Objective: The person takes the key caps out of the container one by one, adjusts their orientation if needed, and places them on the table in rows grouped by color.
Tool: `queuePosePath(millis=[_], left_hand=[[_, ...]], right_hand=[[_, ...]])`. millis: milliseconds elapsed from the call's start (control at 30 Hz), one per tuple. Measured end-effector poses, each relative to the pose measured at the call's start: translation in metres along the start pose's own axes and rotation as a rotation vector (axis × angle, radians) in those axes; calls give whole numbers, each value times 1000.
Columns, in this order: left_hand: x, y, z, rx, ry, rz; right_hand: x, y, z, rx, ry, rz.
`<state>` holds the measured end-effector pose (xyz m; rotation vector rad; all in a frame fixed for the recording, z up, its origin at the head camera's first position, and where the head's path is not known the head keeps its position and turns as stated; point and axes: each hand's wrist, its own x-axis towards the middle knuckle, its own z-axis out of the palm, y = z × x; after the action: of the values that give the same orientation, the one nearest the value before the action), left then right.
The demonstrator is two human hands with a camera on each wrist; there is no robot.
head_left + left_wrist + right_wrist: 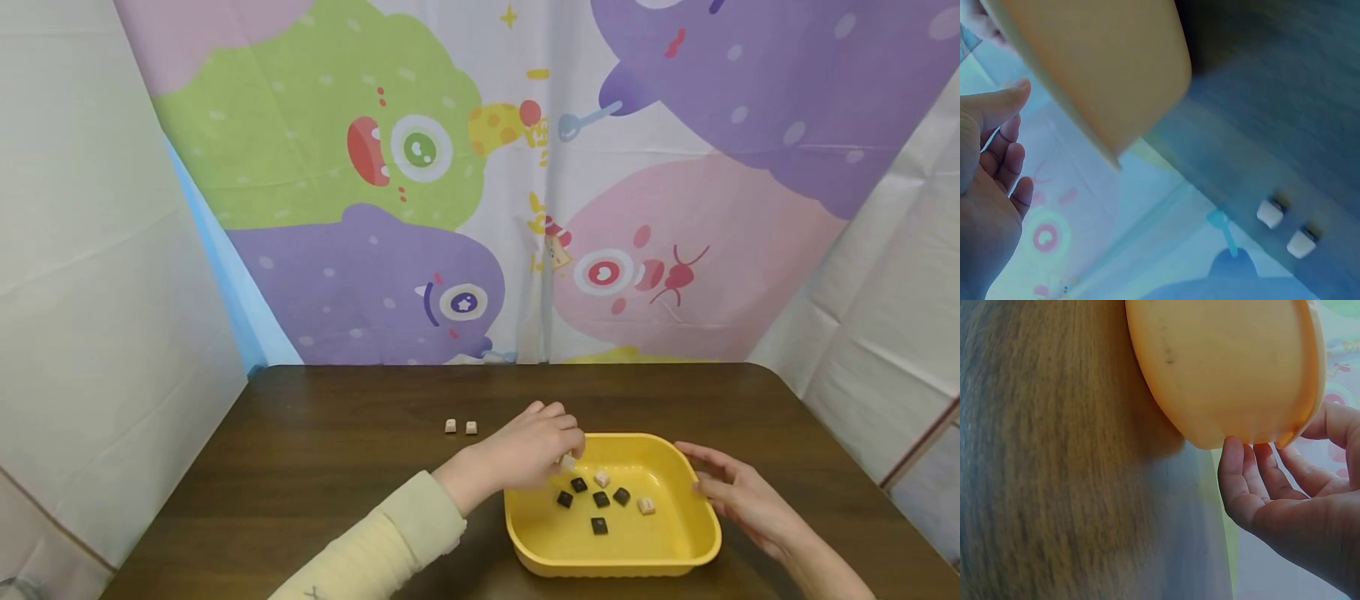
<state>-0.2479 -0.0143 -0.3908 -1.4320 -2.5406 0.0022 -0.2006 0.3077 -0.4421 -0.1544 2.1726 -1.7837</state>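
My left hand (528,450) reaches over the left back part of a yellow plastic tub (615,570). At its fingertips is a slightly blurred white keycap (567,461), pinched between thumb and fingers; in the left wrist view (991,162) the keycap is hidden. My right hand (750,500) holds the tub's right side, with fingertips (1233,447) against the outer wall and the thumb at the rim. Inside the tub lie several black keycaps (601,498) and two white ones, one near the middle (602,478), the other further right (647,505).
Two white keycaps (471,427) stand side by side on the dark wooden table (337,467), left of the tub and behind my left forearm. A cartoon-print curtain (517,250) hangs along the table's back edge. Pale fabric (97,250) hangs at both sides.
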Motion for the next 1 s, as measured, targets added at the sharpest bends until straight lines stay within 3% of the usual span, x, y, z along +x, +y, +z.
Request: queuePosePath(millis=[200, 467, 733, 1000], left_hand=[[-8, -16, -9, -5, 5, -44], [-19, -37, -15, -58, 72, -107], [-32, -55, -15, -65, 152, -149], [-44, -73, -11, -52, 158, -226]], right_hand=[[-1, 0, 1, -5, -3, -2], [-2, 0, 0, -2, -16, -1], [-1, 0, -1, -1, -16, 8], [-1, -1, -1, -6, -19, 3]])
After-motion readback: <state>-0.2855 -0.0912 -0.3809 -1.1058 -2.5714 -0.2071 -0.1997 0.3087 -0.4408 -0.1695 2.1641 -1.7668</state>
